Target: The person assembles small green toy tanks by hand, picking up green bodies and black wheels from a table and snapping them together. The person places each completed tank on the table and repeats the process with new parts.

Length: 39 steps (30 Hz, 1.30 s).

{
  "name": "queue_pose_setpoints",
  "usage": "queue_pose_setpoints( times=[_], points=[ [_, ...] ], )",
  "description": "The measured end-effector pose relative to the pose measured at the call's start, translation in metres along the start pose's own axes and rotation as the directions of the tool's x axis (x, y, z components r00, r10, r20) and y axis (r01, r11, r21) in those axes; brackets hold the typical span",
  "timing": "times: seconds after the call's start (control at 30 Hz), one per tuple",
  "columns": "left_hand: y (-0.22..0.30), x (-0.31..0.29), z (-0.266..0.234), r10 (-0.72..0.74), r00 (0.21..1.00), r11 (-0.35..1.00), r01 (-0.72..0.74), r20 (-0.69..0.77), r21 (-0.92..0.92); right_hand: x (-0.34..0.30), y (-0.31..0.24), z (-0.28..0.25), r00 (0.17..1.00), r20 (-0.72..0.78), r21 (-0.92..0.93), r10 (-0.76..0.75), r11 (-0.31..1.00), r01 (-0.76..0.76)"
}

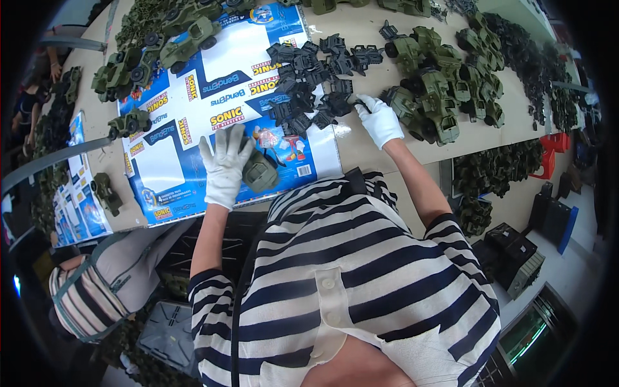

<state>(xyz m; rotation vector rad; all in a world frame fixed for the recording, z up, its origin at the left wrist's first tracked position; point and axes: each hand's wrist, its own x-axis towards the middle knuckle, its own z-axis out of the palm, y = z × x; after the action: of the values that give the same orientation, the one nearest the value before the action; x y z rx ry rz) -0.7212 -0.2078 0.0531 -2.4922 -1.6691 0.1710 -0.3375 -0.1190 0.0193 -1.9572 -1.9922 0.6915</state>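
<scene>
My left hand (pixel 225 161), in a white glove, lies with fingers spread over a blue printed cardboard sheet (pixel 193 164). Tucked against its right side is an olive-green toy vehicle body (pixel 261 173), partly covered by the hand. My right hand (pixel 382 121), also gloved in white, reaches to the right edge of a pile of black plastic parts (pixel 306 77). Its thumb and fingertips are closed on a small black plastic part (pixel 359 102), mostly hidden by the glove. Just right of that hand stand rows of green toy vehicles (pixel 438 97).
More green toy vehicles (pixel 187 45) crowd the far left of the table. A heap of dark parts (pixel 532 58) lies at the far right, with red containers (pixel 551 151) below. Another person (pixel 106 284) is at the left. Black crates (pixel 509 258) stand at the lower right.
</scene>
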Motion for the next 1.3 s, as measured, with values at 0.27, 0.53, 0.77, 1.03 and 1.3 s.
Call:
queue_pose_setpoints(
  times=[0.27,0.53,0.77,1.03,1.3],
  points=[
    [0.018,0.015,-0.002,-0.696,0.559,0.109,0.703,0.451,-0.703,-0.036,0.018,-0.004,0.934,0.01,-0.261,-0.358,0.9,0.348],
    [0.028,0.035,0.027,-0.555,0.62,-0.195,0.551,0.554,-0.812,-0.079,0.057,0.001,0.967,-0.076,-0.172,-0.243,0.959,0.227],
    [0.027,0.027,0.048,-0.543,0.705,-0.187,0.427,0.456,-0.884,-0.063,0.014,0.018,0.951,-0.135,-0.311,-0.28,0.923,0.227],
    [0.033,0.021,0.055,-0.545,0.721,-0.175,0.402,0.429,-0.899,-0.039,0.002,-0.008,0.964,0.258,-0.39,0.071,0.92,0.037],
    [0.041,0.001,0.066,-0.538,0.708,-0.014,0.536,0.458,-0.844,-0.021,0.053,-0.007,0.57,0.486,-0.232,-0.663,0.531,0.815]
  ],
)
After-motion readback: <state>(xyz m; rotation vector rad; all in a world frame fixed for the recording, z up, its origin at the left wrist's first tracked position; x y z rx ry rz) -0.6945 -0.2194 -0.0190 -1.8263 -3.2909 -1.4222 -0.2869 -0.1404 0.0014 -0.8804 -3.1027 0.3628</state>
